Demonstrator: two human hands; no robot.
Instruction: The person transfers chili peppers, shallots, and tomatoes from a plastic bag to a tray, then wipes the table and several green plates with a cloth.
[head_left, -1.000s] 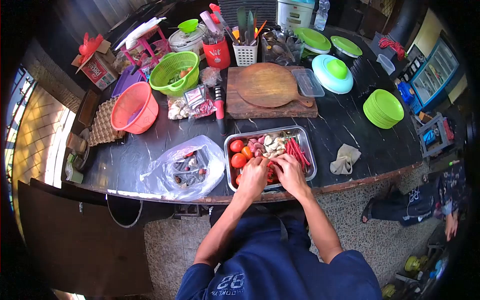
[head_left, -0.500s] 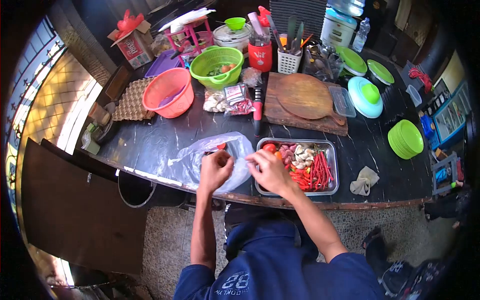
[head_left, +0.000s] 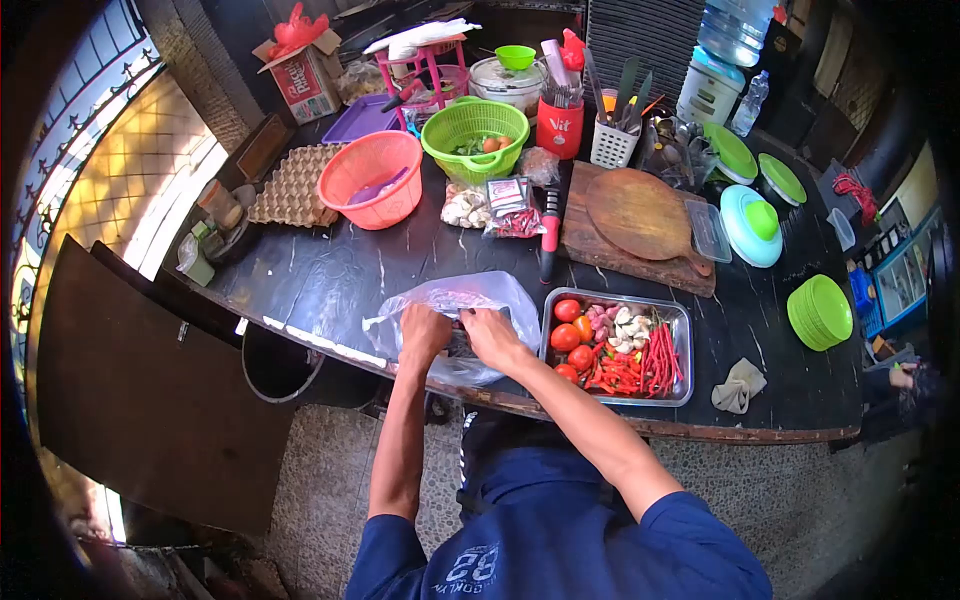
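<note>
A clear plastic bag [head_left: 512, 290] lies on the dark table near its front edge. My left hand [head_left: 425, 332] is closed over the bag's middle, with its fingers mostly hidden. Close by on the right, my right hand [head_left: 492, 338] has its fingers curled at the bag; a small dark thing shows between the hands, too hidden to name. Right of the bag, a metal tray [head_left: 686, 350] holds several tomatoes [head_left: 567, 310], shallots, garlic [head_left: 630, 328] and red chillies [head_left: 660, 362].
Behind are an orange basket [head_left: 375, 210], a green basket [head_left: 465, 165], a round wooden board [head_left: 635, 215] and an egg tray [head_left: 290, 190]. Green plates [head_left: 820, 312] and a cloth [head_left: 738, 387] lie at the right. Part of another person [head_left: 900, 395] shows far right.
The view has shifted, so the table things appear farther right. My right hand has moved from above the tray's left edge onto the bag, and the tomatoes now show.
</note>
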